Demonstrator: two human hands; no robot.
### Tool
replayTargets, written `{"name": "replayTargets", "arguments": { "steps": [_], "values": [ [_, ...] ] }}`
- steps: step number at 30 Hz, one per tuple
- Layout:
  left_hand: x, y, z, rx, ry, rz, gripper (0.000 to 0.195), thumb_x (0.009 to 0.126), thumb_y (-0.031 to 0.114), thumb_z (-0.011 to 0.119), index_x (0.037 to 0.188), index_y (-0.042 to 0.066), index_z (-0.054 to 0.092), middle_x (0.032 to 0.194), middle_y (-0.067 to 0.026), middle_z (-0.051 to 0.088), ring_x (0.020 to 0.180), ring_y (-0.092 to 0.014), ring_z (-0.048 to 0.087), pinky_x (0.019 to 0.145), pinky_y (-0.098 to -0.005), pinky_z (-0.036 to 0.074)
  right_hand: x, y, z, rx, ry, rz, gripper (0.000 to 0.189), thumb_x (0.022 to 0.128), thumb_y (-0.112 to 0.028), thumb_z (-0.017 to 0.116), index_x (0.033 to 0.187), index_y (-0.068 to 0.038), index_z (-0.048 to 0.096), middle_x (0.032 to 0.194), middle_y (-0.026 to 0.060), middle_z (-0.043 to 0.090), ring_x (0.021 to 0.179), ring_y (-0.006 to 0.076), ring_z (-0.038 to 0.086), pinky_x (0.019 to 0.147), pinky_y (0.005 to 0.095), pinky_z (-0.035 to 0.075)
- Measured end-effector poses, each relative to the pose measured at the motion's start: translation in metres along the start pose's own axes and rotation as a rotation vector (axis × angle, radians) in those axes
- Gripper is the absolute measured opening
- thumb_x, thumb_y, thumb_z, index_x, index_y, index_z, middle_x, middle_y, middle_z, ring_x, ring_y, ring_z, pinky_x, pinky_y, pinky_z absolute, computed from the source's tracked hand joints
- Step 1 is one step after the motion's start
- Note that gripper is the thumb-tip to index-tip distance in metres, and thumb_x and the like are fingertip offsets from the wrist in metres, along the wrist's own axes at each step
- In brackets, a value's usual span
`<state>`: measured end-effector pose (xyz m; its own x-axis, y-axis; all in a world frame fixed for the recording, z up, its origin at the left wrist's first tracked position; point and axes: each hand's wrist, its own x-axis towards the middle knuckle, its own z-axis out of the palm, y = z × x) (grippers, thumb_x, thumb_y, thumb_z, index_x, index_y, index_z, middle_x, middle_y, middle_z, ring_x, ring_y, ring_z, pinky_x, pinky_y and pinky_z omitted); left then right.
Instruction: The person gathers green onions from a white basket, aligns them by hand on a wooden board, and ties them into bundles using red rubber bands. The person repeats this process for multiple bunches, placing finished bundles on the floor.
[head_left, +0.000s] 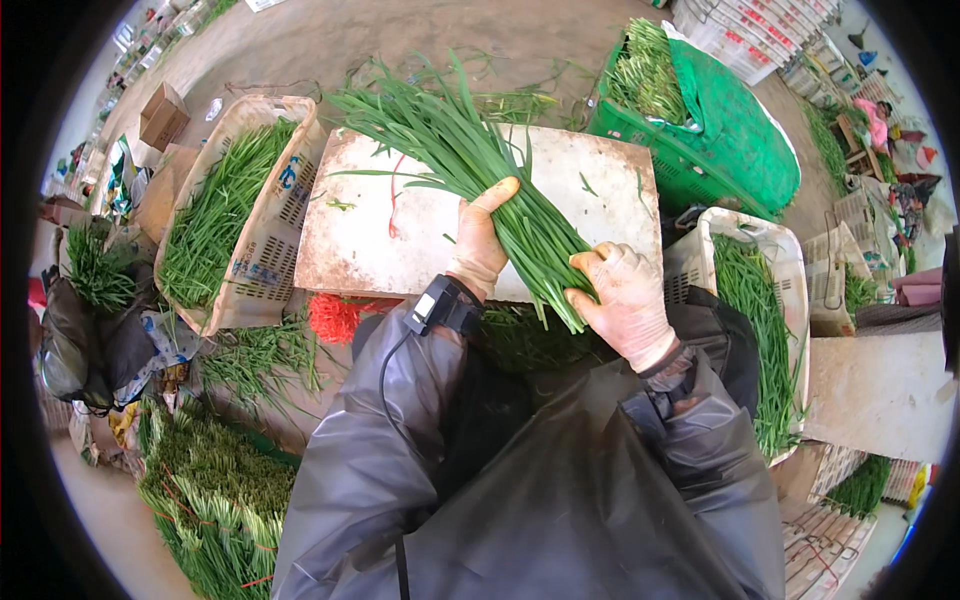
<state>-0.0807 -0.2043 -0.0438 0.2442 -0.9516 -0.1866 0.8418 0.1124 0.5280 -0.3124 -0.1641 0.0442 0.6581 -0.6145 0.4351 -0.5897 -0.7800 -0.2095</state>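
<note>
A thick bunch of garlic chives (457, 154) slants over a white, stained board (352, 255), leaf tips towards the far left and cut ends towards me. My gloved left hand (480, 244) grips the bunch around its middle, thumb across the top. At the lower stems, my gloved right hand (626, 304) has its thumb and fingertips closed on the bunch's right edge; its curled fingers are partly hidden. A thin red tie (394, 199) lies on the board to the left, near a few loose leaf scraps (341, 204).
Chive-filled crates stand left (300, 195) and right (799, 300) of the board. Beyond it is a green crate (637, 142) under a green cover (739, 127). Red ties (334, 319) hang by the board's near edge. Tied bunches (217, 502) are stacked lower left.
</note>
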Motion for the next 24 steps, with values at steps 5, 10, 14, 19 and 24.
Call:
{"name": "replayTargets", "arguments": {
  "steps": [5,10,14,19,24],
  "values": [
    [0.003,-0.009,-0.011,-0.087,-0.114,-0.025,0.039,0.101,0.038,0.077,0.121,0.005,0.07,0.109,-0.0086,0.077,0.095,-0.025,0.075,0.09,-0.0428,0.062,0.001,0.005,0.006,0.21,0.091,0.161,0.023,0.082,-0.004,0.078,0.105,-0.006,0.072,0.096,0.0119,0.071,0.089,0.0312,0.07,0.078,0.0412,0.057],
    [0.004,-0.014,-0.017,-0.18,-0.246,-0.129,0.079,0.09,0.06,0.082,0.145,0.008,0.06,0.135,-0.0095,0.07,0.122,-0.03,0.068,0.108,-0.0513,0.056,-0.003,0.009,0.003,0.268,0.123,0.295,0.018,0.086,0.001,0.076,0.103,0.0,0.072,0.09,0.013,0.072,0.077,0.0261,0.073,0.075,0.0349,0.058],
    [0.005,-0.019,-0.018,-0.213,-0.277,-0.115,0.083,0.09,0.066,0.077,0.144,0.005,0.06,0.135,-0.0111,0.07,0.121,-0.03,0.069,0.108,-0.0511,0.057,-0.006,0.013,0.003,0.449,0.065,0.516,0.015,0.093,-0.003,0.074,0.107,0.001,0.072,0.087,0.0097,0.074,0.072,0.0174,0.069,0.073,0.0306,0.055],
    [0.007,-0.021,-0.026,-0.175,-0.279,-0.128,0.082,0.09,0.063,0.079,0.144,0.005,0.06,0.136,-0.0118,0.07,0.122,-0.031,0.069,0.108,-0.052,0.057,-0.005,0.024,0.005,0.666,0.029,0.642,0.015,0.099,-0.009,0.072,0.109,0.002,0.075,0.085,0.0039,0.073,0.076,0.0091,0.061,0.072,0.0289,0.052],
    [0.006,-0.02,-0.022,-0.165,-0.266,-0.121,0.066,0.096,0.049,0.08,0.141,0.004,0.062,0.132,-0.0131,0.072,0.118,-0.032,0.071,0.106,-0.0515,0.059,-0.004,0.022,0.004,0.554,-0.014,0.636,0.019,0.093,-0.004,0.075,0.112,-0.001,0.073,0.083,0.0075,0.072,0.078,0.0159,0.068,0.074,0.031,0.054]
  ]
}}
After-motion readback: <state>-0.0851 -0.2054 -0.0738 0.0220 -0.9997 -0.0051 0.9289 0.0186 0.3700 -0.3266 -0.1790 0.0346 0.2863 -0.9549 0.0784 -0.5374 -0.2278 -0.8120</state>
